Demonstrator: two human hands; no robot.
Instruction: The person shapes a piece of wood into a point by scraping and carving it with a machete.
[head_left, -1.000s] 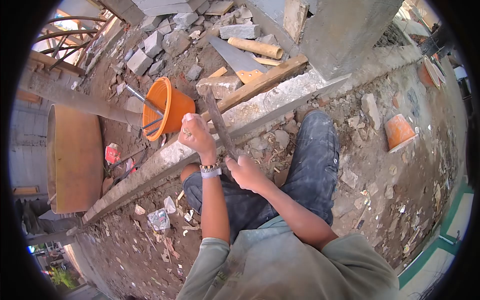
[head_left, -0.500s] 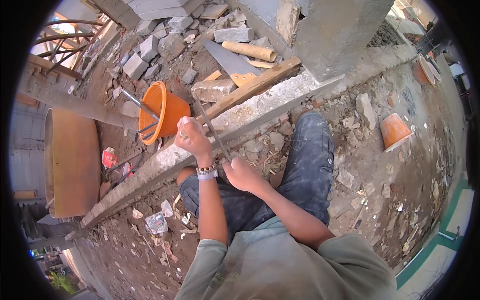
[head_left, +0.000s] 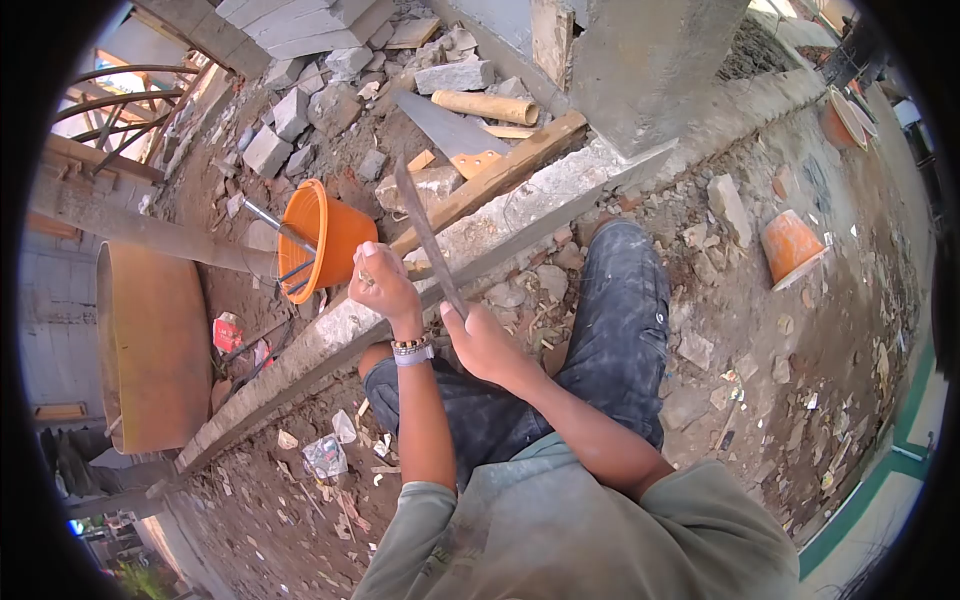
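My right hand (head_left: 482,343) is wrapped round the lower end of a long dark blade (head_left: 430,236), whose tip points up and away over the concrete ledge. Just left of the blade is my left hand (head_left: 385,288), its fingers curled round something small and pale that I cannot make out. Beaded bracelets and a grey band circle that wrist. Beyond my left hand an orange bucket (head_left: 335,238) leans on the dirt with metal tools in it. A wooden beam (head_left: 500,178) lies along the ledge, and a handsaw (head_left: 445,130) rests behind it.
Broken blocks (head_left: 268,152) and a bamboo piece (head_left: 484,107) lie at the back. A concrete column (head_left: 655,75) rises behind the ledge (head_left: 330,335). An orange pot (head_left: 792,247) lies to the right, and a curved brown sheet (head_left: 155,345) stands at the left. Rubble litters the ground.
The blade has turned between frames, first showing its narrow edge and now its broader side. Both hands stay closed in nearly the same place. The camera view has shifted slightly.
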